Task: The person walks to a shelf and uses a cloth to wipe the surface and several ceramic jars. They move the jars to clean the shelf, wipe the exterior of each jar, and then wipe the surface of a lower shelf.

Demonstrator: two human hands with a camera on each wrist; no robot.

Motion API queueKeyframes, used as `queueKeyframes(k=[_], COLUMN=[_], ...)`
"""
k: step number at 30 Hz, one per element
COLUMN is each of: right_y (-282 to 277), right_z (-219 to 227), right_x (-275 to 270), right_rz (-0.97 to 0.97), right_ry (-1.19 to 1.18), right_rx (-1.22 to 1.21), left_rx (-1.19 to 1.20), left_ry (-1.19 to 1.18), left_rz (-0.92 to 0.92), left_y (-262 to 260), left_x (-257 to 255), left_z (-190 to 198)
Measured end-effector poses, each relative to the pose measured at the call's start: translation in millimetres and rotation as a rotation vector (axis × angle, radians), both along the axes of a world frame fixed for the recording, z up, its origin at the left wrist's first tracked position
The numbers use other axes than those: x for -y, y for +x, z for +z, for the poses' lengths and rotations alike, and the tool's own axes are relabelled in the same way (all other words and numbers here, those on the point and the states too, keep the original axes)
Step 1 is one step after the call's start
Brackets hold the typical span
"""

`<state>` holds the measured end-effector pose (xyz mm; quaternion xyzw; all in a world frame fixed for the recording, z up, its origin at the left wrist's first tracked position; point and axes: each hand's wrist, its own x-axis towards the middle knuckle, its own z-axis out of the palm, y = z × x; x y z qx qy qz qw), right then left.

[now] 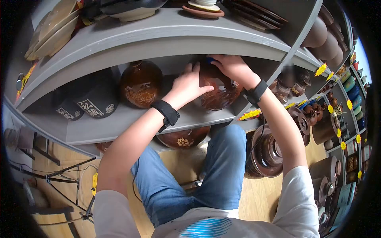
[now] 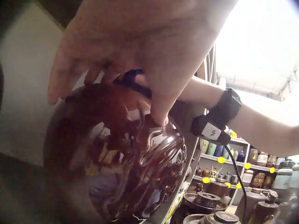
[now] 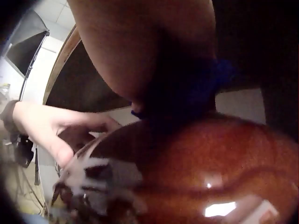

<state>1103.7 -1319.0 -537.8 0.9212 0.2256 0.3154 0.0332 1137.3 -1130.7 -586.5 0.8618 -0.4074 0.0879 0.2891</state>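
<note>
A round, glossy brown jar [image 1: 216, 97] with a raised pattern stands on the grey shelf, its top partly covered by hands and shelf shadow. My left hand [image 1: 187, 85] rests on the jar's left side, thumb and fingers spread over the glaze. At the top of the jar, my right hand [image 1: 234, 68] holds a blue cloth [image 3: 201, 91] against it. Only a small bit of blue shows from above; the fingers around the cloth are mostly in shadow. In the left wrist view the jar [image 2: 117, 158] reflects the room.
Left of the jar stands another brown jar [image 1: 141, 85], then dark jars with white lettering [image 1: 97, 99]. A shelf board [image 1: 178, 43] overhangs both hands. Below is a brown pot [image 1: 184, 138] with a flower motif. Lidded pots [image 1: 266, 152] stand on the floor at right.
</note>
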Motion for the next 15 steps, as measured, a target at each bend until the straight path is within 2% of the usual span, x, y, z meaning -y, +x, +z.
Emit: queueKeyframes(k=[3, 5, 7, 9, 10, 15], right_y=[-15.6, -29.2, -40.5, -49.1, -54.0, -64.7], right_z=[-12.2, -14.5, -19.3, -27.8, -28.7, -28.7], right_x=[-4.7, -7.5, -4.8, -0.1, 2.4, 4.3], right_rz=[-0.098, -0.046, -0.115, -0.189, -0.191, -0.22], right_ry=[0.104, 0.132, 0.134, 0.089, 0.184, 0.215], right_rx=[-0.023, 0.131, 0.053, 0.125, 0.038, 0.018], left_rx=[-0.035, -0.043, 0.036, 0.039, 0.044, -0.07], left_ry=[0.018, 0.03, -0.047, -0.044, -0.041, -0.015], left_rz=[-0.001, 0.007, 0.027, 0.014, 0.001, -0.017], left_y=[-2.2, -0.6, 1.2, 3.6, 3.9, 3.7], left_x=[-1.5, 0.4, 1.4, 1.3, 0.9, -0.4], left_z=[1.7, -3.1, -8.8, -11.4, -11.6, -6.7])
